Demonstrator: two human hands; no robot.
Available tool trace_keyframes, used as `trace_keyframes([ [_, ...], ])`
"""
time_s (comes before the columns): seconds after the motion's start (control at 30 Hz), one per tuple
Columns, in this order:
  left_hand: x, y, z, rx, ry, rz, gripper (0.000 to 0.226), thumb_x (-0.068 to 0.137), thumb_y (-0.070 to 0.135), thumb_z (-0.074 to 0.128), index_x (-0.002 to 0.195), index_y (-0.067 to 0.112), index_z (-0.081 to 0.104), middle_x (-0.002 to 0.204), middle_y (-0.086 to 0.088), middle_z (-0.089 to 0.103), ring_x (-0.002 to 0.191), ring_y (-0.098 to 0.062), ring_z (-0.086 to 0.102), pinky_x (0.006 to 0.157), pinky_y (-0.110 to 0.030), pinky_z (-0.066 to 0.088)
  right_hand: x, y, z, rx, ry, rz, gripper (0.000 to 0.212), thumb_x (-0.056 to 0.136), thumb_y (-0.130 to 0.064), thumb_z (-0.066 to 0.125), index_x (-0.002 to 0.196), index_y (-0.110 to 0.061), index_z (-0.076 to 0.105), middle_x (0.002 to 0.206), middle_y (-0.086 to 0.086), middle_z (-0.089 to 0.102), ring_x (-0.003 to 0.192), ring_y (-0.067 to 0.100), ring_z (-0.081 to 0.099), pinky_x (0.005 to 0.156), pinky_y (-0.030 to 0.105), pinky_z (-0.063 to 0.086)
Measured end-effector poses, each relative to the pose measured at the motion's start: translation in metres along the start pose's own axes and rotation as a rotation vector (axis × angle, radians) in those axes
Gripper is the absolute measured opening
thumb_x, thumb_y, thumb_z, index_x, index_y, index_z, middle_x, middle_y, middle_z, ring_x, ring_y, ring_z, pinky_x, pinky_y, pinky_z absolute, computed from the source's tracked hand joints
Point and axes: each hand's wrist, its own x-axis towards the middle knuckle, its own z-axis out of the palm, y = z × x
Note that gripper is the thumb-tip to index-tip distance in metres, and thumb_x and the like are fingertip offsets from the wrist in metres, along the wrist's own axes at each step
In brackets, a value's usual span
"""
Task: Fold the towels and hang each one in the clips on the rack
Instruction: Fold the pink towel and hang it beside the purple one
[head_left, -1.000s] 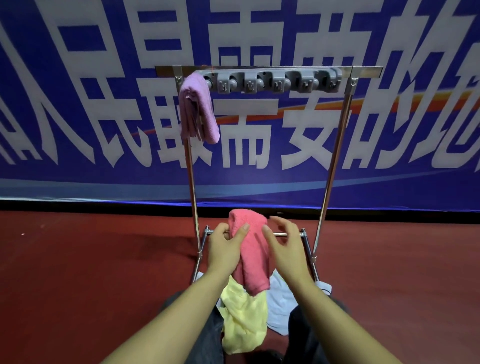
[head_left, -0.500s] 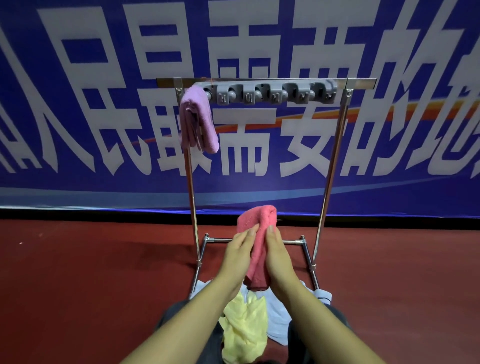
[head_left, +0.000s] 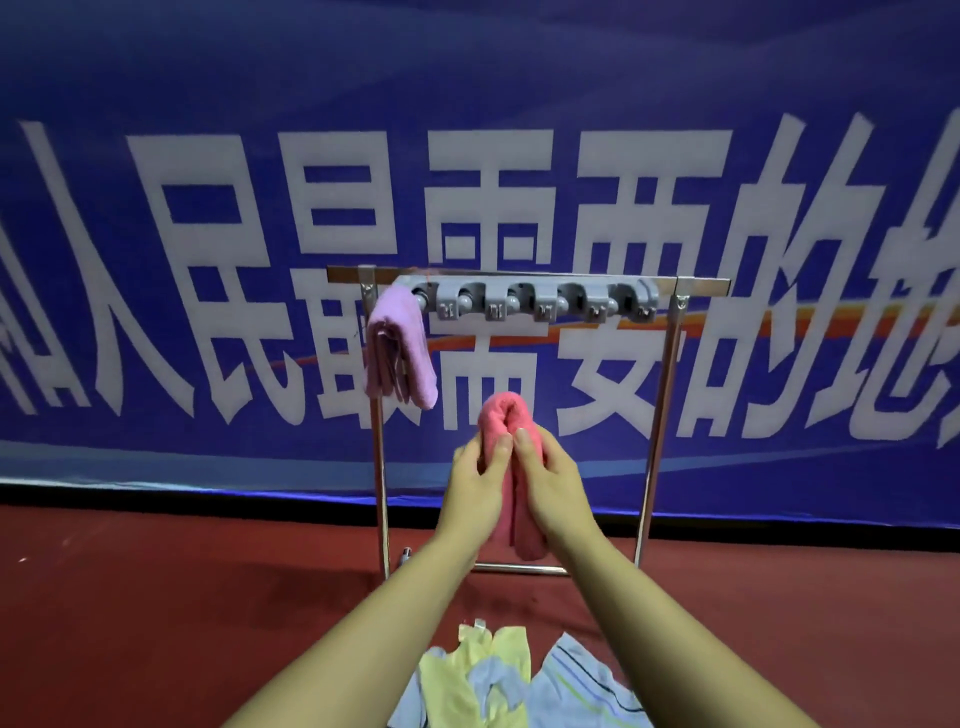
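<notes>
- hands raised side by side in front of the rack (head_left: 524, 275): left hand (head_left: 475, 486) and right hand (head_left: 553, 488) press a folded pink towel (head_left: 501, 423) between them, fingers curled round its sides, its rounded fold uppermost.
- lilac towel (head_left: 397, 356) hangs folded from the leftmost clip; the other grey clips (head_left: 545, 304) on the bar hold nothing.
- yellow towel (head_left: 470, 680) and blue striped towel (head_left: 576, 686) lie crumpled on the red floor (head_left: 182, 597), below the forearms.

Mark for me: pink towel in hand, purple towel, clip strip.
pink towel (head_left: 501, 415), head view, rolled top above the thumbs
purple towel (head_left: 397, 353), head view, middle of the hanging fold
clip strip (head_left: 540, 301), head view, grey body, centre clip
</notes>
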Motion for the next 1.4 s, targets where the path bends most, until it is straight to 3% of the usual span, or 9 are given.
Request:
trace_keyframes([
  [0.1, 0.021, 0.020, -0.001, 0.024, 0.031, 0.031, 0.019, 0.100, 0.053, 0.056, 0.102, 0.040, 0.069, 0.120, -0.002, 0.067, 0.106, -0.013, 0.070, 0.096, -0.038, 0.056, 0.025, -0.018, 0.004, -0.057, 0.017, -0.063, 0.026, 0.105, -0.034, 0.053, 0.122, -0.023, 0.070, 0.105, -0.006, 0.077, 0.099, 0.005, 0.072, 0.077, 0.017, 0.054],
  [0.2, 0.046, 0.036, -0.010, 0.034, 0.097, 0.080, 0.023, 0.103, 0.037, 0.059, 0.099, 0.020, 0.074, 0.096, -0.004, 0.077, 0.083, -0.014, 0.070, 0.068, -0.018, 0.053, 0.051, -0.033, 0.009, -0.146, 0.022, -0.105, 0.023, 0.105, -0.032, 0.052, 0.119, -0.026, 0.070, 0.103, -0.008, 0.077, 0.095, 0.003, 0.072, 0.080, 0.023, 0.057],
  [0.3, 0.070, 0.054, -0.023, 0.164, 0.187, 0.159, 0.033, 0.102, 0.034, 0.061, 0.091, 0.006, 0.072, 0.078, -0.015, 0.070, 0.066, -0.015, 0.052, 0.053, -0.020, 0.039, 0.079, -0.046, 0.014, -0.229, 0.040, -0.173, 0.022, 0.105, -0.030, 0.053, 0.118, -0.026, 0.070, 0.099, -0.013, 0.075, 0.091, -0.008, 0.068, 0.078, 0.013, 0.052],
  [0.47, 0.113, 0.084, -0.051, 0.334, 0.253, 0.250, 0.040, 0.106, 0.031, 0.052, 0.087, 0.000, 0.067, 0.079, -0.014, 0.065, 0.072, -0.022, 0.054, 0.066, -0.036, 0.041, 0.126, -0.072, 0.023, -0.376, 0.101, -0.288, 0.023, 0.105, -0.025, 0.050, 0.119, -0.024, 0.068, 0.098, -0.017, 0.071, 0.089, -0.006, 0.064, 0.076, 0.018, 0.048],
  [0.63, 0.155, 0.103, -0.068, 0.429, 0.372, 0.310, 0.028, 0.107, 0.032, 0.045, 0.123, 0.024, 0.066, 0.110, -0.001, 0.070, 0.100, -0.019, 0.066, 0.089, -0.036, 0.056, 0.163, -0.085, 0.040, -0.517, 0.097, -0.349, 0.032, 0.107, -0.035, 0.042, 0.130, -0.029, 0.063, 0.111, -0.005, 0.073, 0.095, 0.013, 0.066, 0.073, 0.028, 0.049],
  [0.83, 0.176, 0.113, -0.069, 0.455, 0.439, 0.357, 0.031, 0.110, 0.029, 0.042, 0.123, 0.018, 0.068, 0.100, 0.003, 0.067, 0.096, -0.019, 0.065, 0.078, -0.029, 0.048, 0.187, -0.082, 0.059, -0.546, 0.160, -0.374, 0.033, 0.106, -0.045, 0.034, 0.128, -0.041, 0.058, 0.107, -0.003, 0.072, 0.096, 0.020, 0.068, 0.087, 0.046, 0.057],
  [1.23, 0.190, 0.083, -0.062, 0.587, 0.448, 0.429, 0.031, 0.109, 0.021, 0.044, 0.117, 0.011, 0.072, 0.106, 0.005, 0.063, 0.098, -0.014, 0.059, 0.088, -0.029, 0.050, 0.193, -0.050, 0.070, -0.703, 0.144, -0.525, 0.031, 0.108, -0.034, 0.041, 0.133, -0.029, 0.060, 0.116, -0.005, 0.070, 0.103, 0.018, 0.063, 0.074, 0.032, 0.045],
  [1.33, 0.182, 0.067, -0.058, 0.401, 0.339, 0.223, 0.030, 0.109, 0.022, 0.043, 0.124, 0.013, 0.068, 0.099, -0.002, 0.067, 0.099, -0.024, 0.064, 0.079, -0.027, 0.040, 0.192, -0.030, 0.073, -0.724, 0.150, -0.508, 0.031, 0.108, -0.034, 0.042, 0.129, -0.026, 0.063, 0.118, -0.002, 0.069, 0.108, 0.020, 0.059, 0.077, 0.032, 0.045],
  [1.4, 0.182, 0.054, -0.056, 0.330, 0.262, 0.169, 0.035, 0.109, 0.023, 0.043, 0.139, 0.016, 0.060, 0.122, -0.009, 0.070, 0.113, -0.023, 0.062, 0.087, -0.025, 0.038, 0.191, -0.020, 0.071, -0.681, 0.102, -0.388, 0.034, 0.109, -0.039, 0.038, 0.135, -0.030, 0.058, 0.113, 0.001, 0.070, 0.103, 0.023, 0.061, 0.072, 0.034, 0.042],
])
